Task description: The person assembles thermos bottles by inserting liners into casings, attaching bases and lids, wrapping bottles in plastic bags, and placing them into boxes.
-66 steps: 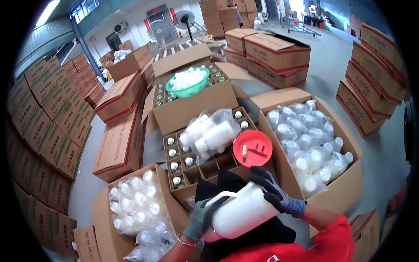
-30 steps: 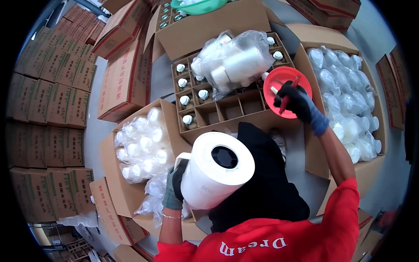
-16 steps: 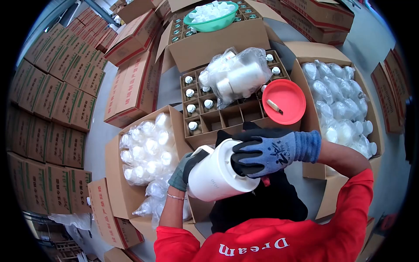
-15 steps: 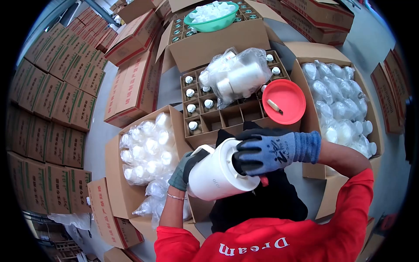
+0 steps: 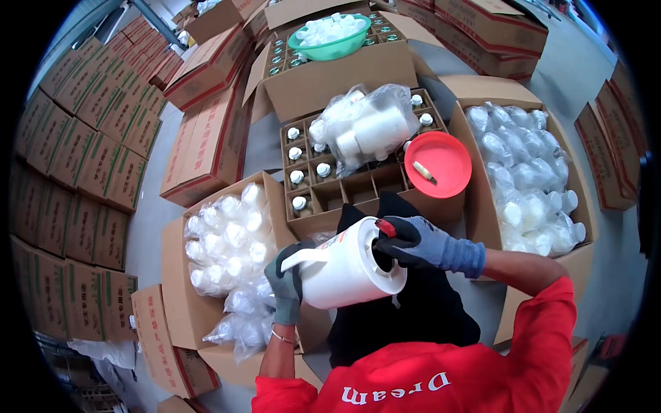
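Left hand: gloved, the left hand [image 5: 284, 286] is cupped and closed against the base end of the white jug [image 5: 341, 272], beside its handle; whether any fingers loop the handle I cannot tell.
Right hand: gloved, the right hand [image 5: 416, 244] is curled tight round a red-handled tool [image 5: 386, 228] at the jug's dark mouth — how far the tool reaches inside is hidden.
Hands together or apart: apart, one at each end of the jug.
Jug: tipped on its side above the black trousers [image 5: 413, 316], mouth toward the right hand.
Since half a second ago: the jug has rolled, so its handle faces up and an orange label shows; the red handle now stands above the fingers.
Red dish: the red dish [image 5: 454, 155] rests over a corner of the divided carton [image 5: 323, 220] and bears one pale-handled tool [image 5: 425, 172].
Divided carton: white-capped bottles [image 5: 297, 177] in some cells, a clear bag of white containers [image 5: 375, 127] on top.
Beyond it: a green basin [image 5: 337, 49] heaped with white pieces, on another open carton [image 5: 337, 86].
Either side: a left carton [image 5: 180, 303] and a right carton [image 5: 475, 227] — both full of bagged white containers.
Room: grey floor [image 5: 578, 55], stacked cartons [image 5: 89, 165] at left.
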Demonstrator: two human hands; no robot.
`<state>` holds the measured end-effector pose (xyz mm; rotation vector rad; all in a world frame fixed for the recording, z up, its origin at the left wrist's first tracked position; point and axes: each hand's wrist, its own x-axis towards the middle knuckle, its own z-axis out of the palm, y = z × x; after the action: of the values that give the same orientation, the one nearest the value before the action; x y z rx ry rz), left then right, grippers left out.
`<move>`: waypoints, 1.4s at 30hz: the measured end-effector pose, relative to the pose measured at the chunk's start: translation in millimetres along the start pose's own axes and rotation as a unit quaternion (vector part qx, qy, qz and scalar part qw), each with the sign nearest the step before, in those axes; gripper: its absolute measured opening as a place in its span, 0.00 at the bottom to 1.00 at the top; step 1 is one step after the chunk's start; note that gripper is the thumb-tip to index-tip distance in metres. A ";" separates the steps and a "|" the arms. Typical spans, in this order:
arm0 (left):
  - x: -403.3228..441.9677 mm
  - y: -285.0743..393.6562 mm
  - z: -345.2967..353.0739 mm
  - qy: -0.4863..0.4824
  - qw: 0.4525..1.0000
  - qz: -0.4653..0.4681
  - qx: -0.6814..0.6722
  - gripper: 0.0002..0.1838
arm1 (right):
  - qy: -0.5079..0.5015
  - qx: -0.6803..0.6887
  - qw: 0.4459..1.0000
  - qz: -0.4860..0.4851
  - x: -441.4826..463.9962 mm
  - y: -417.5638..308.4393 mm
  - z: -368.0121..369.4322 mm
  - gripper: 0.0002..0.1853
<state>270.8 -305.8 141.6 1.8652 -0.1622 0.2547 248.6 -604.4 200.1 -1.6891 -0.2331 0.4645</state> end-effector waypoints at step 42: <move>-9.5 -352.5 80.8 0.007 0.901 -0.435 -0.004 0.25 | 0.061 -0.296 0.953 0.038 153.9 178.0 -104.3 0.21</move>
<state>353.6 -275.9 -209.4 1.7487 0.6757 -0.3528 412.3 -666.0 11.3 -2.3130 -0.2307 0.3641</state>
